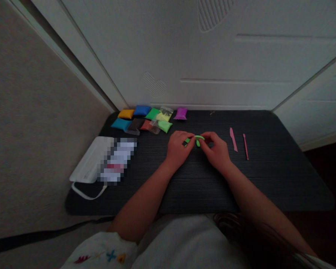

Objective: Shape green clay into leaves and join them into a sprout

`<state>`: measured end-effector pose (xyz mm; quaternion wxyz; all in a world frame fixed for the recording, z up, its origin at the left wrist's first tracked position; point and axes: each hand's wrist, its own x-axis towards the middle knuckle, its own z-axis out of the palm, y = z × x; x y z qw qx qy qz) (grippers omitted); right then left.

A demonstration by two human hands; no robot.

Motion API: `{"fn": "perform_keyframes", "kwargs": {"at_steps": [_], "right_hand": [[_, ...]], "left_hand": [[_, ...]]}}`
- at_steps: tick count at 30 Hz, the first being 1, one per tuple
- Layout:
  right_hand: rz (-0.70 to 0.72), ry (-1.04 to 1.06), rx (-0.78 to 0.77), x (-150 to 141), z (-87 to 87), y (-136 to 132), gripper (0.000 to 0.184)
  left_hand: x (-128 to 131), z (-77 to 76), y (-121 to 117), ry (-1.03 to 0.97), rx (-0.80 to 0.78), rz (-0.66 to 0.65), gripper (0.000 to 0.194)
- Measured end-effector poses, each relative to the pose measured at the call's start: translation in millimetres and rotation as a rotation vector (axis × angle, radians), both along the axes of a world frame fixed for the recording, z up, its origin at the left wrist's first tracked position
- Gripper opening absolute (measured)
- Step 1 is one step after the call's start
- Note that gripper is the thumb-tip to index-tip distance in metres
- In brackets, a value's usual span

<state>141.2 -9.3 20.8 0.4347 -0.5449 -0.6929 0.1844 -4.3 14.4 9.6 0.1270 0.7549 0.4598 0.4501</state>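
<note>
Above the middle of the black table, my left hand (179, 148) and my right hand (216, 150) meet with fingertips pinched. Between them is a thin, curved strip of bright green modelling clay (199, 137), held at both ends. Another bit of green shows just under the strip, and one more beside my left fingers; whether these join the strip I cannot tell. To the right of my right hand lie a pink plastic clay knife (233, 139) and a thin pink modelling stick (245, 147).
Several small clay packets lie at the back left, among them blue (141, 110), teal (121, 124) and light green (165, 126). A purple packet (180, 113) sits apart. On the left are a white pouch with a strap (93, 160) and a blurred phone-like object (119, 160). A white panel (226, 93) rises behind the table (280, 179).
</note>
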Motion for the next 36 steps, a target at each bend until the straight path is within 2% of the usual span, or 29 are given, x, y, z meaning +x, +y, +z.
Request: {"fn": "perform_keyframes", "kwargs": {"at_steps": [7,14,28,36], "right_hand": [[-0.012,0.003,0.003,1.1,-0.8,-1.7,0.014],[-0.031,0.002,0.045,1.9,-1.8,-3.0,0.012],[-0.033,0.023,0.055,3.9,-3.8,-2.0,0.014],[0.002,0.035,0.075,3.1,-8.0,-1.8,0.013]], "left_hand": [[0.6,1.5,-1.3,0.059,-0.005,0.004,0.015],[1.1,1.1,-3.0,0.034,0.01,0.016,0.016],[0.6,1.8,-1.2,-0.022,-0.016,-0.031,0.013],[0.3,3.3,-0.3,-0.073,-0.03,-0.108,0.013]]}}
